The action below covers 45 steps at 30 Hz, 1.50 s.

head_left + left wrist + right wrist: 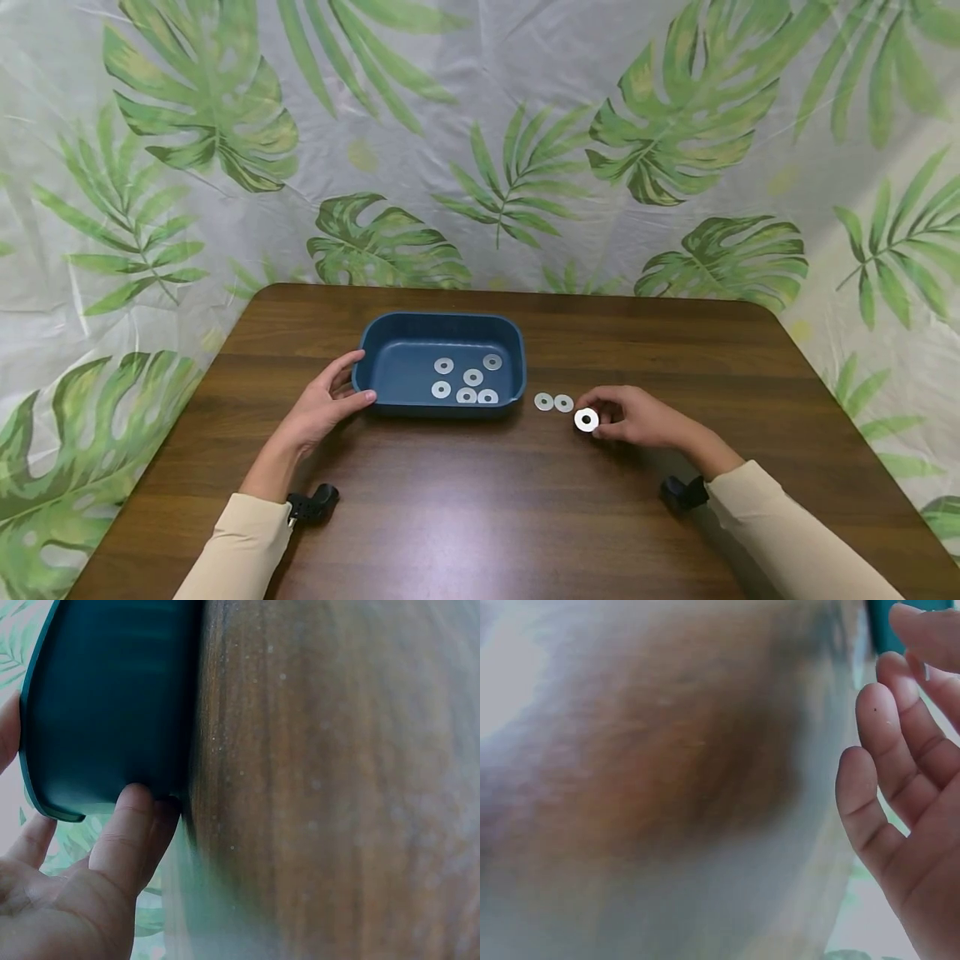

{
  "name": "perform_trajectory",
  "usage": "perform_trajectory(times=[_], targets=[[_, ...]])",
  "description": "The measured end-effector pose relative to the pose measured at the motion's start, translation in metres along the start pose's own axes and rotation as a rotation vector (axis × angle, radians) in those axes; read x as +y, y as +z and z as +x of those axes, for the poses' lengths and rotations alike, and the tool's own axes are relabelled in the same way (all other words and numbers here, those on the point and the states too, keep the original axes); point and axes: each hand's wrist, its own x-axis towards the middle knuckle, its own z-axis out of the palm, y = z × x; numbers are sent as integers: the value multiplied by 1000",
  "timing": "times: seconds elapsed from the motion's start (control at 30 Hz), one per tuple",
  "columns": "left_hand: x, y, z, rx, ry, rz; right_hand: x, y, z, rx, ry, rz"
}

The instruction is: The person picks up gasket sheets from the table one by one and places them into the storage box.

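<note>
A blue rectangular plastic bin [442, 411] sits on the wooden table with several flat metal washers [472, 377] lying in its right half. My left hand [318, 404] grips the bin's left end, thumb at the near corner and index finger on the rim; in the left wrist view, fingers [124, 840] press against its outer wall. To the right of the bin, my right hand [633, 417] pinches a washer [577, 421] between thumb and fingers, its face tilted toward the head camera. Two more washers [543, 402] lie side by side between the bin and that hand.
The dark wooden table [450, 517] stretches out on all sides of the bin. Behind it hangs a pale cloth [525, 67] with green leaf prints. Each wrist wears a black strap with a camera [682, 493].
</note>
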Motion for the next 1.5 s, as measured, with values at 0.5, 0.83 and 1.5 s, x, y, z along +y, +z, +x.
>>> perform_trajectory(times=[0.5, 0.83, 1.5], targets=[[-1, -1, -1, 5, -3, -12, -10, -19, 21, 165, -40, 19], [1, -2, -1, 5, -8, -11, -24, -36, 46, 185, -24, 59], [0, 0, -1, -4, -5, -14, -56, -25, 101, 144, -92, 125]])
